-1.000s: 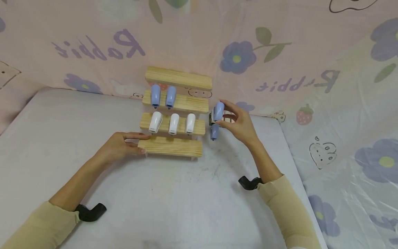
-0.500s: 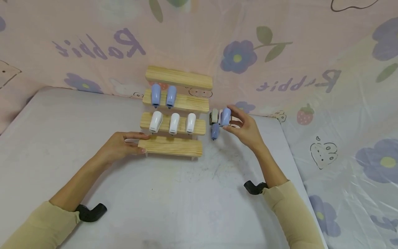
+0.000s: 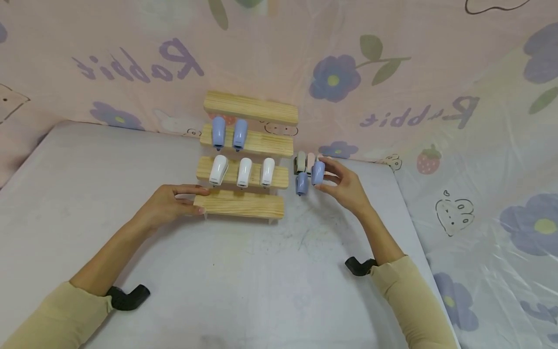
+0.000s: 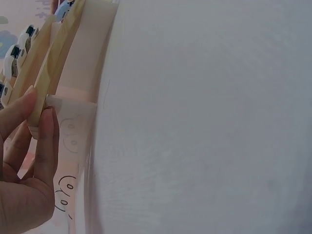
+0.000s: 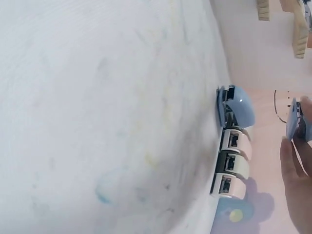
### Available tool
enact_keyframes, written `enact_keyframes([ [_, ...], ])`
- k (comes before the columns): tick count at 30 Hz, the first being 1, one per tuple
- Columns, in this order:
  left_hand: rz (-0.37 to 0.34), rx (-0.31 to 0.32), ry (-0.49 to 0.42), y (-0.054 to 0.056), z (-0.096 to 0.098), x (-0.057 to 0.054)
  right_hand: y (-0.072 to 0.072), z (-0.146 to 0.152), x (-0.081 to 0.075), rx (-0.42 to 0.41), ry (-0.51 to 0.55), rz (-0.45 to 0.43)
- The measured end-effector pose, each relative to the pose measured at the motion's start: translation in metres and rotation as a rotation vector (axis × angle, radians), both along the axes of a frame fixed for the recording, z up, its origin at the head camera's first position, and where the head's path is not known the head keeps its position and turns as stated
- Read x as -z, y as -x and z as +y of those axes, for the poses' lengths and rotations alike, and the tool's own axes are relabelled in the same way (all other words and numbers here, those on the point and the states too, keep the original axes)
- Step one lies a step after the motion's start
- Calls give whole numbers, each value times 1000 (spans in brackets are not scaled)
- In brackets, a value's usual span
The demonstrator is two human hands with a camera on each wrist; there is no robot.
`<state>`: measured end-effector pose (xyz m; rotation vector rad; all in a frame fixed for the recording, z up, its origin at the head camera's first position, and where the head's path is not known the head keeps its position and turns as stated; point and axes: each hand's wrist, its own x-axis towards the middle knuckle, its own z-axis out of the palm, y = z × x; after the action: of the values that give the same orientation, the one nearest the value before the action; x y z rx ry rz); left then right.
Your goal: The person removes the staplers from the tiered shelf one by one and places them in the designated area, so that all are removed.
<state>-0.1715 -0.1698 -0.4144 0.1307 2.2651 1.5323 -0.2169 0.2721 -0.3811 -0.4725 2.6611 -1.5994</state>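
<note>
My left hand (image 3: 163,206) pinches the left end of the lowest board (image 3: 240,204) of a stepped wooden rack; the left wrist view shows thumb and fingers on either side of the board (image 4: 58,58). In my right hand (image 3: 348,191) is a small blue stapler (image 3: 318,173), held off the table between thumb and fingers. Just left of it, another blue stapler (image 3: 302,184) stands on the table. Behind that are a green stapler (image 3: 300,162) and a pink stapler (image 3: 310,162). Two blue staplers (image 3: 218,132) and three white staplers (image 3: 244,173) stand on the rack's middle boards.
The rack's top board (image 3: 250,107) bears nothing and stands close to the patterned curtain (image 3: 261,53) at the back. In the right wrist view, a blue stapler (image 5: 241,107) lines up with pink and green staplers (image 5: 238,165) on the white table (image 5: 122,117).
My right hand has carried the blue stapler to the right and then toward me, uncovering the green and pink staplers. The left hand and the rack have stayed put.
</note>
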Motion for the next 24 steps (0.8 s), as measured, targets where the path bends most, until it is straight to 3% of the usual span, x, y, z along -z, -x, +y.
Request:
enact_keyframes([
  [14, 1, 15, -9, 1, -1, -1, 3, 13, 24, -4, -95, -74],
  [20, 3, 11, -17, 0, -1, 1, -4, 3, 17, -10, -62, -93],
  [24, 15, 8, -14, 0, -1, 1, 0, 0, 18, -12, -81, -70],
])
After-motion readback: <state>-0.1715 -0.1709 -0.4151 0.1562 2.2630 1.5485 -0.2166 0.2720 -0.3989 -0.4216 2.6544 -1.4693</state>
